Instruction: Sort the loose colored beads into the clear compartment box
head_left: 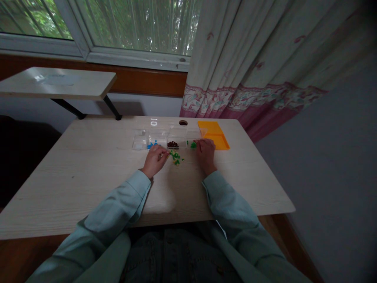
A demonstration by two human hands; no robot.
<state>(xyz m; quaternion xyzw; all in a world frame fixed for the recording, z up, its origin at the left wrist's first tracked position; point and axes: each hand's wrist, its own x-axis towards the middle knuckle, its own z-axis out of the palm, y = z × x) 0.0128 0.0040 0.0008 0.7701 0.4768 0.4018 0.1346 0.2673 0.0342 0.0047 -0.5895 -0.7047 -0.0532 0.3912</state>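
A clear plastic box (143, 145) with compartments stands on the table, its clear lid apparently raised behind it. Small blue pieces (152, 144), dark red-brown pieces (172, 144) and green pieces (193, 145) lie in separate compartments. In front of the box is a loose pile of tiny green and yellowish pieces (176, 157). My left hand (154, 161) is at the pile's left edge, thumb and fingertips pinched together; what they hold is too small to name. My right hand (206, 152) bends over the green compartment with its fingers closed, and their contents are hidden.
An orange two-part tray (219, 141) lies right of the box, partly behind my right hand. Near the table's back edge is a round cable hole (183, 123). A raised shelf (88, 84) on black legs stands at the back left. A curtain (218, 94) hangs behind the table.
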